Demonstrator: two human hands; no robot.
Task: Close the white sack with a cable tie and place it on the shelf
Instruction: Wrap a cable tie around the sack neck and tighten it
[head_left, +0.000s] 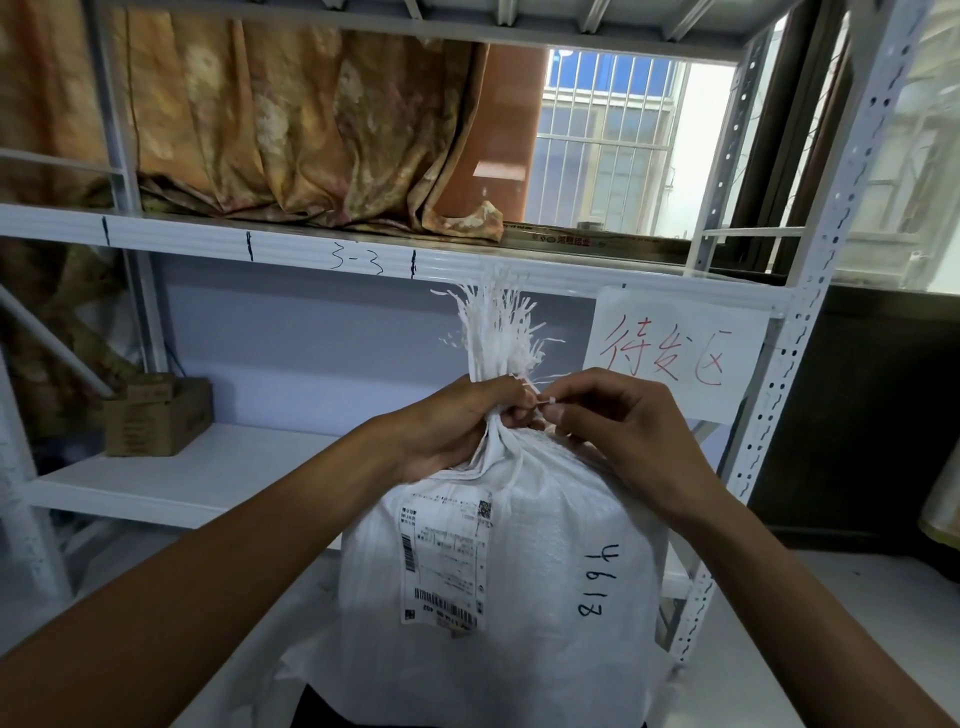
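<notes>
A full white woven sack (550, 566) stands upright in front of me, with a shipping label and black handwritten digits on its side. Its frayed mouth (501, 327) is bunched into a neck that sticks up. My left hand (457, 426) grips that neck from the left. My right hand (613, 421) pinches a thin white cable tie (545, 401) at the neck, its small head showing between my fingertips. The white metal shelf (208, 467) lies behind the sack, at about the height of the neck.
A brown cardboard box (156, 415) sits at the left of that shelf board. A paper sign with red writing (675, 353) hangs from the upper shelf beam (311, 244). Patterned curtain cloth lies on the upper shelf. A perforated upright (789, 364) stands at the right.
</notes>
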